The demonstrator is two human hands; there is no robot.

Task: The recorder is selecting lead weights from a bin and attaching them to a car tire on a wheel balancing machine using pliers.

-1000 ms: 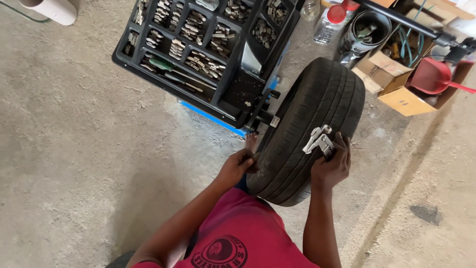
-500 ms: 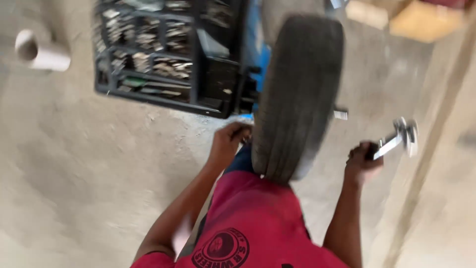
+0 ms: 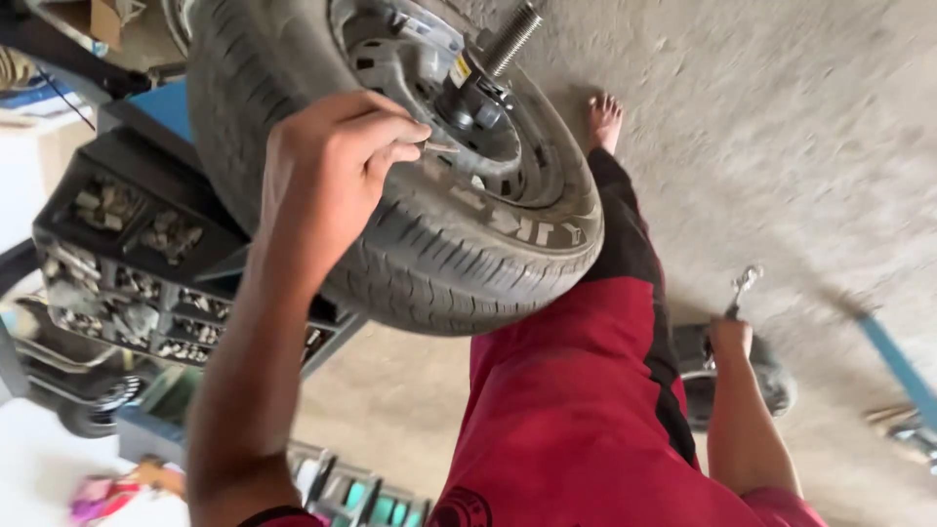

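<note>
Upper centre of frame: one tyre [image 3: 429, 244] on a dark steel rim, mounted on a threaded shaft [image 3: 509, 39] that sticks out through the hub, so the wheel hangs clear of the floor and can be worked on from the side. Left hand [image 3: 327, 181] is in the upper middle, laid over the tread and sidewall, fingers curled shut and pinching something small and thin at the fingertips [image 3: 415, 137]; too small to say what it is. My read is that the hand rests on the rubber to steady itself while working near the rim edge. Right hand [image 3: 730, 337] is at lower right, well apart from the tyre, its grip closed around the handle of one metal tool [image 3: 744, 285], with the tool head pointing up; it looks parked out of the way while the left hand works. Just behind it a dark round object [image 3: 771, 376] lies on the concrete floor [image 3: 781, 146]; can't tell what kind. Left of frame, one black parts tray [image 3: 137, 263] sits against the machine, its compartments filled with small grey metal pieces, too many and too blurred to count, within reach of the wheel. One bare foot [image 3: 605, 117] shows at the top right of the tyre. A blue bar [image 3: 893, 356] crosses the far right edge.
</note>
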